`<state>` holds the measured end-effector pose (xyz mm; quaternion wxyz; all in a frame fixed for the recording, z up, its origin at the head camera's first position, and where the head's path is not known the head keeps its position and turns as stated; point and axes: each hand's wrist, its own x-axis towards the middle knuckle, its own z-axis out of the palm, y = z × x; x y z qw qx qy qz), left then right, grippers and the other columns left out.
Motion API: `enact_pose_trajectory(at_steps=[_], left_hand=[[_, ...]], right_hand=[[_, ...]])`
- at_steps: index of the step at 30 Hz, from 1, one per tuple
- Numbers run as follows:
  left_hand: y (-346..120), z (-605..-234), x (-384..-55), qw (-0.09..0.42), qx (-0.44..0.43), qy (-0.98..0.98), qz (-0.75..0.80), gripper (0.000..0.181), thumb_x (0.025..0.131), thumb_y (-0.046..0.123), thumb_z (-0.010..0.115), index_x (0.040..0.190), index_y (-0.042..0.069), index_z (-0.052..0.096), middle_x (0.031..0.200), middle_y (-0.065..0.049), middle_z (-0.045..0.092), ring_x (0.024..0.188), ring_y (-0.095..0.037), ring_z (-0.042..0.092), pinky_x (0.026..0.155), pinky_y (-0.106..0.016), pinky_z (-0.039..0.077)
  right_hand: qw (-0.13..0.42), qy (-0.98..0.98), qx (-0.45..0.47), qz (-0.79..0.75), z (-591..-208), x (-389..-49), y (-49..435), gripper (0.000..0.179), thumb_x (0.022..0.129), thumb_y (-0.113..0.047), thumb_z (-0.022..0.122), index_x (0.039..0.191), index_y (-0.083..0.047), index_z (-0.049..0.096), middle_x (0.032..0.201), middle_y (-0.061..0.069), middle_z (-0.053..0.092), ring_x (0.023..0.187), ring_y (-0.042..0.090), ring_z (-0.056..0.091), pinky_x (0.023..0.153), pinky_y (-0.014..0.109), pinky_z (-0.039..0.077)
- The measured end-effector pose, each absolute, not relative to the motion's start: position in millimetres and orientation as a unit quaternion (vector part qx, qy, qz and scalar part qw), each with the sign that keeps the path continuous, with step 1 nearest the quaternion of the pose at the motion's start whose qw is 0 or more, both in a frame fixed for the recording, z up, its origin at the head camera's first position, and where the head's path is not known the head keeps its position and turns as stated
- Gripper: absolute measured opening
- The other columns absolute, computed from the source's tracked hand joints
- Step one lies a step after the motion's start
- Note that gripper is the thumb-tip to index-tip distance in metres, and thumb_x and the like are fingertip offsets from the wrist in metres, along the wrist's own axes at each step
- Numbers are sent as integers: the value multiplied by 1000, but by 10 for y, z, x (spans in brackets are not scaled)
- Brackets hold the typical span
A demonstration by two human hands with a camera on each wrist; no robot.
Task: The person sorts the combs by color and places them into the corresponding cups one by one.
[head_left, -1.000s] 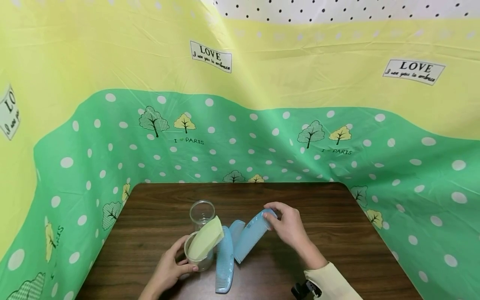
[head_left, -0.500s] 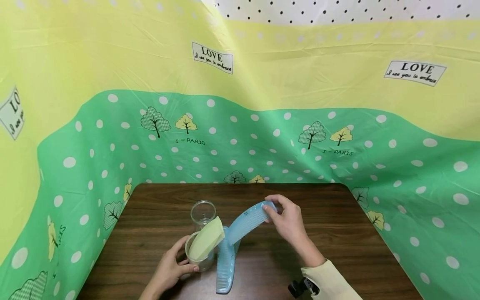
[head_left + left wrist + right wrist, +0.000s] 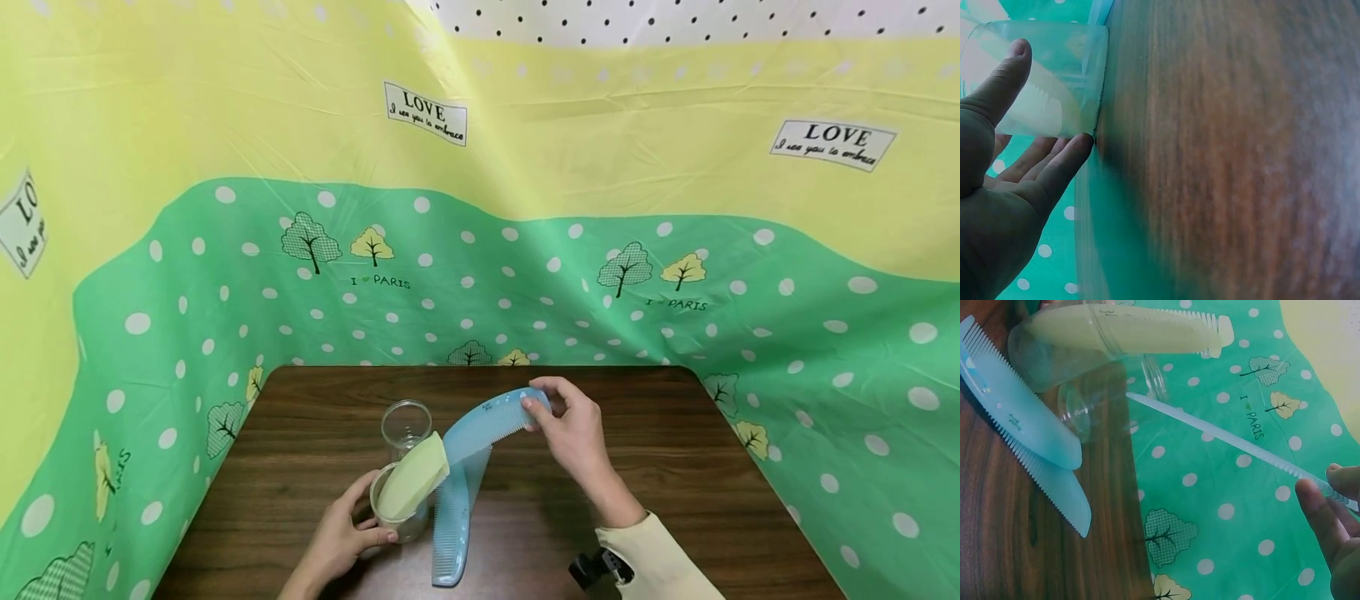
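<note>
My left hand holds a clear plastic cup upright on the table, thumb on one side and fingers on the other. Pale yellow-green combs lean in it, their ends sticking out over the rim to the right. With thumb and fingers, my right hand pinches one end of a light blue comb. This comb is raised above the table, its free end close to the yellow-green combs in the head view. Below it, two more blue combs lie overlapping on the table, beside the cup.
A second clear cup stands just behind the first. The dark wood table ends at a green and yellow printed cloth hanging at the back and sides. A black device sits at my right sleeve.
My right hand has lifted its blue comb off the other blue combs and swung it up and left, toward the cups. My left hand and its cup have stayed put.
</note>
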<state>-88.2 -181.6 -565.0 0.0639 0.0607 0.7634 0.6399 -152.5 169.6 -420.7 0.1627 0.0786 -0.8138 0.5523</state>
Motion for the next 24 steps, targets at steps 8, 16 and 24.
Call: enact_pose_trajectory(at_steps=[8,16,24], left_hand=[[-1822,-5652,-881,62,60,767,636,94,67,4,93,149,8,48,144,-26,55,135,-46,52,98,-34,61],[-1827,-5649,-887,64,58,766,637,94,67,5,93,149,9,48,145,-26,54,135,-47,51,98,-34,61],[-1818,-5662,-899,63,58,764,639,94,67,4,93,149,8,48,145,-26,54,135,-47,52,98,-34,60]], right_hand=[[188,-799,87,565,-4159,-1581,1600,26,91,-4,77,116,-4,70,95,18,74,68,33,73,59,25,64],[197,-777,113,587,-4115,-1653,1468,22,91,-10,78,112,-8,71,96,14,74,64,22,72,57,30,64],[201,-776,116,586,-4095,-1747,1351,23,92,-9,78,113,-4,71,103,14,72,66,20,71,59,36,65]])
